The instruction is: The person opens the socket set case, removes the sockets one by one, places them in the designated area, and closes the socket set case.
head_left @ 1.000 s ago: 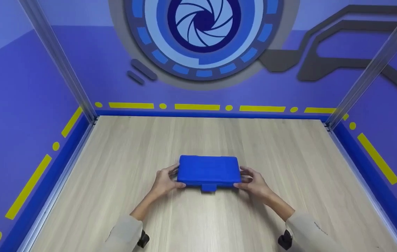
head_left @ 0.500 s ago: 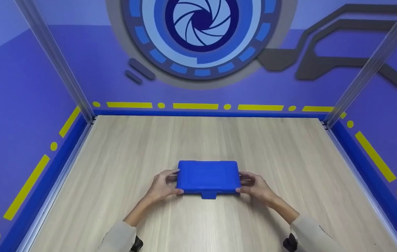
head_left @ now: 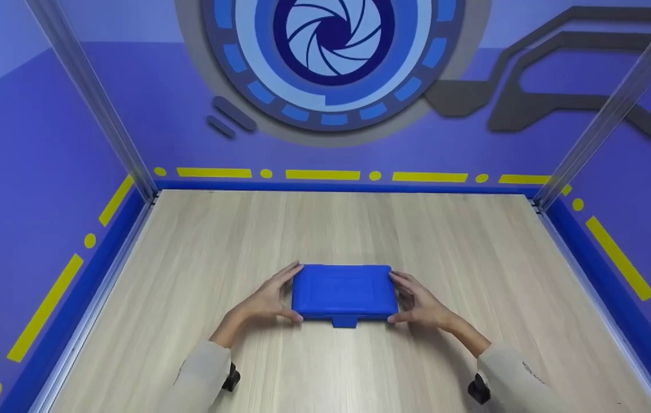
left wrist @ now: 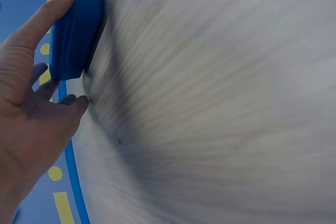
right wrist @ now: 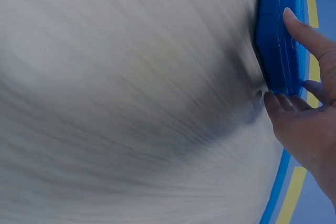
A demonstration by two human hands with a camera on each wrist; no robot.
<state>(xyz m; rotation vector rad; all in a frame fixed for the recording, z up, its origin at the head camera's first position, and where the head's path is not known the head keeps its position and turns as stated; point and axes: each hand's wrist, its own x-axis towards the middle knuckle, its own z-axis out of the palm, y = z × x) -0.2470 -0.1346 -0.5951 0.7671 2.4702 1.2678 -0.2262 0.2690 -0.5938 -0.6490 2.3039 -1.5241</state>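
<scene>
A blue plastic case (head_left: 345,291), lid closed, appears to lie flat on the wooden table, its latch tab (head_left: 344,321) facing the person. At its left end, my left hand (head_left: 265,298) holds it with the thumb at the front corner and the fingertips by the back corner. My right hand (head_left: 421,303) has the other end in a matching hold, thumb in front and fingers along the side and back. In the left wrist view, the thumb overlaps the case's front edge (left wrist: 79,30). The right wrist view has that thumb against the case (right wrist: 278,40) too.
The pale wooden tabletop (head_left: 325,229) spreads around the case. Blue-purple panels (head_left: 130,109) with yellow dashes wall it in at the back and both sides. Metal posts (head_left: 96,97) stand at the back corners.
The case has come slightly nearer the person, with both hands moving along. In the last half second the case has hardly moved, while the fingers have shifted toward its back corners.
</scene>
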